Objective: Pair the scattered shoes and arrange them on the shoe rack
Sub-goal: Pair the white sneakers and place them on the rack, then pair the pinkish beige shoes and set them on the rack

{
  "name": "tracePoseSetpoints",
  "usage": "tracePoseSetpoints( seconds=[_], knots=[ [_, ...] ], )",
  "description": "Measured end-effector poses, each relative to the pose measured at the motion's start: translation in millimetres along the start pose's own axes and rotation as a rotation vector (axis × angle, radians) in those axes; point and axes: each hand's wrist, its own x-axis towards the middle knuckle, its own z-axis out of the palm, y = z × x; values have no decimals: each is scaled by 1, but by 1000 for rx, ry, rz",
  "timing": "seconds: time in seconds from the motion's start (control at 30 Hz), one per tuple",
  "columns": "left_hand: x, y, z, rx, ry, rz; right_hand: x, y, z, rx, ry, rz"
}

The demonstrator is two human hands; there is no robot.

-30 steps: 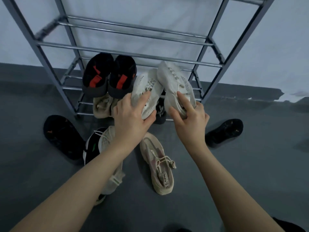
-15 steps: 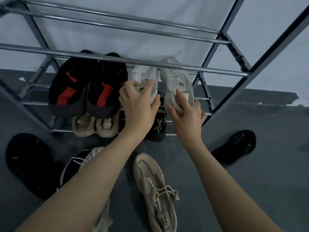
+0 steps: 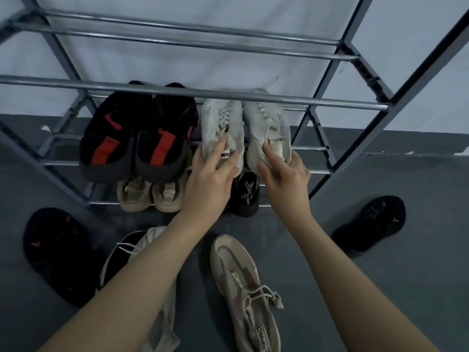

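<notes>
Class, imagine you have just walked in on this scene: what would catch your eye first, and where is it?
First, the two hands at the centre: the left hand and the right hand each hold the heel of a white sneaker, side by side on a shelf of the shoe rack. Next to them on the left sits a black pair with red straps. On the grey floor below, a beige mesh shoe lies loose.

White sneakers; black shoes, red straps.
</notes>
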Motion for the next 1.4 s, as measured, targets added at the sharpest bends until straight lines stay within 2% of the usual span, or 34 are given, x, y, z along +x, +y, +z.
tracePoseSetpoints(
  seconds=[0.17, 0.37, 0.6, 0.77, 0.93, 1.03, 1.23, 1.4],
  knots=[
    [10, 2, 8, 13, 109, -3, 7, 3, 6, -66, 9, -21],
    [6, -4, 13, 85, 67, -26, 8, 3, 5, -193, -29, -32],
    [6, 1, -7, 231, -82, -93, 5, -8, -5, -268, -118, 20],
    [-4, 9, -31, 215, -93, -84, -18, -31, -12, -281, -45, -46],
    [-28, 8, -83, 243, -37, -115, -45, -70, -19, -267, -49, -153],
    [-50, 3, -128, 242, -7, -138, -58, -105, -17, -233, -88, -278],
    [-106, -18, -224, 250, 54, -354, -71, -197, 10, -87, -177, -435],
    [-167, -45, -296, 339, 121, -530, -103, -276, 57, 35, -359, -596]
  ],
)
